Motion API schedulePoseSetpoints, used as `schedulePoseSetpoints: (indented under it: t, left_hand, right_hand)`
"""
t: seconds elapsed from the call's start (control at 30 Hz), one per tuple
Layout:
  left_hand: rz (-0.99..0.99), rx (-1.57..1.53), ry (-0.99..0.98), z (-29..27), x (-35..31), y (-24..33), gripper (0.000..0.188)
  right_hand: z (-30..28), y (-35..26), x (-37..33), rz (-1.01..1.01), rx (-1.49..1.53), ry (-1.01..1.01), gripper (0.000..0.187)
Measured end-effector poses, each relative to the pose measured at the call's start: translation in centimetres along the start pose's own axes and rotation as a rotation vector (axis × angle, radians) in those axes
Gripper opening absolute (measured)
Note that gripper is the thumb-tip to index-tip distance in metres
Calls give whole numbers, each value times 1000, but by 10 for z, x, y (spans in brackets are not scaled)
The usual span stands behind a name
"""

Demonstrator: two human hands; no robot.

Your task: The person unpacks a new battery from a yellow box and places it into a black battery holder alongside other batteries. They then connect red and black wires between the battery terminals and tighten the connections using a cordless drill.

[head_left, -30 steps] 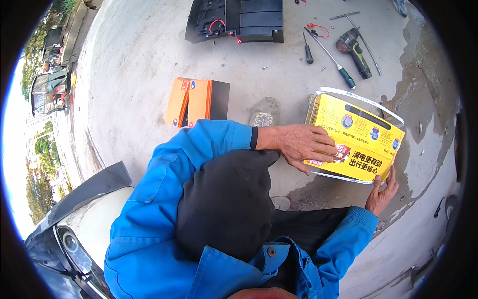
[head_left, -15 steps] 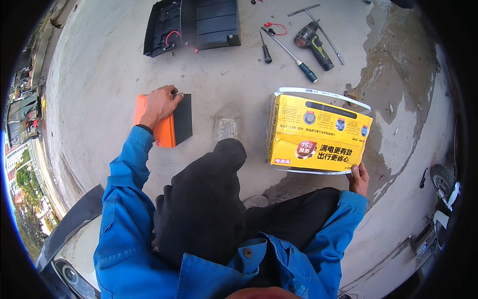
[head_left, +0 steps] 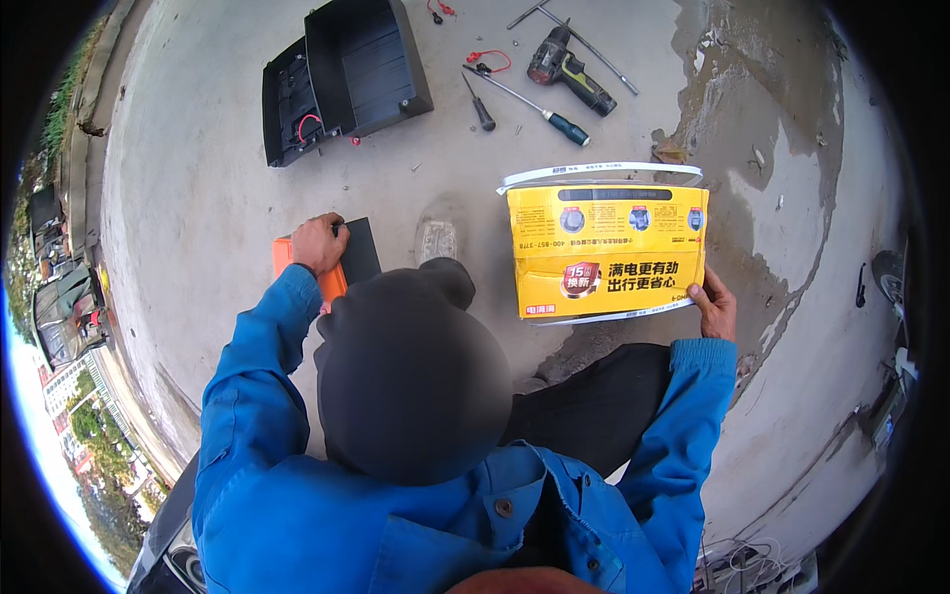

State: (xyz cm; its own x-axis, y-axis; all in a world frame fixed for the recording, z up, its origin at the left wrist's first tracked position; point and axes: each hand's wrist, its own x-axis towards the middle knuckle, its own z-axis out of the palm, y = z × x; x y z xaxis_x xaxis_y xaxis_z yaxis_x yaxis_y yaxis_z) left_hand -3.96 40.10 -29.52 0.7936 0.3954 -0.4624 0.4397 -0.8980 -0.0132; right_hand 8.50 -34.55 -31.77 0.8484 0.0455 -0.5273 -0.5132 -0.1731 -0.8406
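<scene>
"What was the ground like?"

"Grey concrete, with a darker patch along the right. Nearest me was a knee in black cloth, raised in front of the person's blue jacket."

"And the hands?"

"The right hand was partly open at the lower right corner of a yellow printed cardboard box with white straps, the thumb on its face. I couldn't tell how firmly it held on. The box lay to the right of the knee. Farther left, the left hand was half curled over an orange-and-black rectangular block on the concrete; its grip was hidden from me too."

"Anything past those?"

"A dusty shoe between block and box. Beyond the box lay a long screwdriver with a dark teal handle, a smaller black-handled screwdriver, a black-and-green cordless drill and a metal T-handled bar. Over to the left of those tools stood an open black plastic case."
</scene>
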Motion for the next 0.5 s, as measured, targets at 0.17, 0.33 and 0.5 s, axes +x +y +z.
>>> schedulePoseSetpoints:
  t: [0.17,0.33,0.5]
  left_hand:
    - [-4,-11,-3,38,21,-38,39]
    - [33,11,-128,36,40,-63,29]
    - [-12,56,-136,-8,13,-39,28]
  right_hand:
    - [-13,-1,2,113,39,-73,62]
    - [-19,2,0,209,21,-53,62]
    - [-20,-6,5,268,-43,-100,66]
